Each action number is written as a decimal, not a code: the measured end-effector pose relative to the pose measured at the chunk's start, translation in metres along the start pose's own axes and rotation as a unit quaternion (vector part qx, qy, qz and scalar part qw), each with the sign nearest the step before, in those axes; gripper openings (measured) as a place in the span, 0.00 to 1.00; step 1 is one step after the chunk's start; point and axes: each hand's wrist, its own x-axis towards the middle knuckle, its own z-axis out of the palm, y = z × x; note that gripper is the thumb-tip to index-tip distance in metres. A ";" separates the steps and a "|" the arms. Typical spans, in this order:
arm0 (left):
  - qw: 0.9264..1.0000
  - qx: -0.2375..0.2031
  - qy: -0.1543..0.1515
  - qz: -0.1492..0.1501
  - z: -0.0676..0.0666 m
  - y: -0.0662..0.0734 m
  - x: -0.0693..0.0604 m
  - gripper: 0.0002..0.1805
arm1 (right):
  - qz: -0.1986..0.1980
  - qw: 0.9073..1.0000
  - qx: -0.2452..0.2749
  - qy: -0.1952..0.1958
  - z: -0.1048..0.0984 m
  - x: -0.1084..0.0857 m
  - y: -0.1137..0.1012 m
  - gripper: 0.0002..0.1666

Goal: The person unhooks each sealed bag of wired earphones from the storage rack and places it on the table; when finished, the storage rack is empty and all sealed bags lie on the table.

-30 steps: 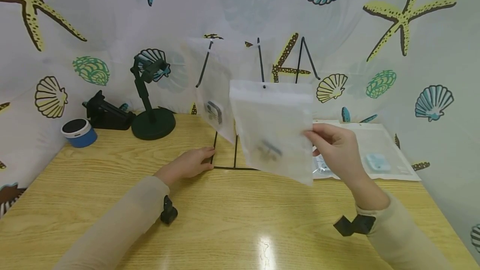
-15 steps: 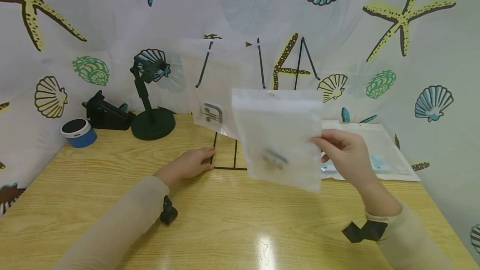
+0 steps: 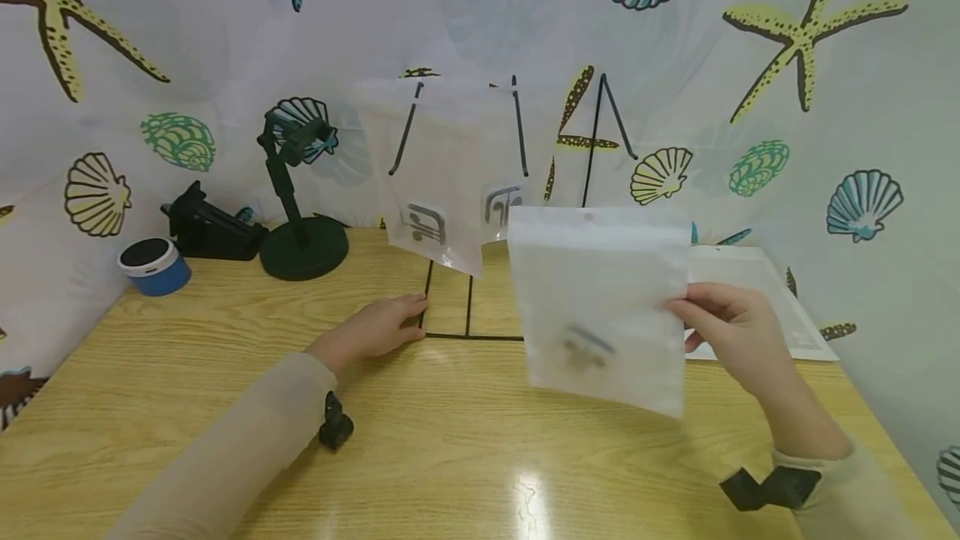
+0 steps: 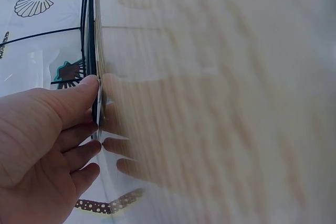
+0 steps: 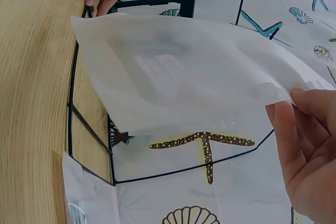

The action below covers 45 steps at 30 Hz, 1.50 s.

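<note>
In the head view, a frosted zip bag [image 3: 600, 298] with small dark items inside is pinched at its right edge by my right hand [image 3: 738, 336], held off the rack's hooks. Two similar bags hang behind it, a left one [image 3: 427, 182] and a partly covered one [image 3: 501, 157]. My left hand [image 3: 375, 330] rests its fingers at the front left corner of the black wire rack [image 3: 450, 335]. The right wrist view shows the bag [image 5: 199, 77] stretched from the pinching thumb and fingers of my right hand [image 5: 310, 145].
A green-black stand [image 3: 304, 247], a black holder [image 3: 213, 227] and a blue round container [image 3: 156, 267] stand at the back left of the wooden table. Behind my right hand a flat white bag [image 3: 795, 315] lies on the table at the right.
My right hand has drawn the front bag off its hook, moving right, down and nearer. The second hanging bag has come into view. My left hand has stayed at the rack.
</note>
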 end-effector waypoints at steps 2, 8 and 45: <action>1.000 0.002 0.001 0.002 0.000 -0.001 0.000 0.30 | 0.014 1.000 -0.006 -0.007 -0.006 -0.003 0.004 0.05; 1.000 0.003 0.003 0.006 0.001 -0.003 0.000 0.30 | 0.047 0.998 -0.022 -0.023 -0.028 -0.015 0.015 0.05; 1.000 0.001 0.001 0.002 -0.001 -0.001 0.000 0.30 | 0.307 0.947 -0.088 -0.045 -0.190 -0.090 0.179 0.13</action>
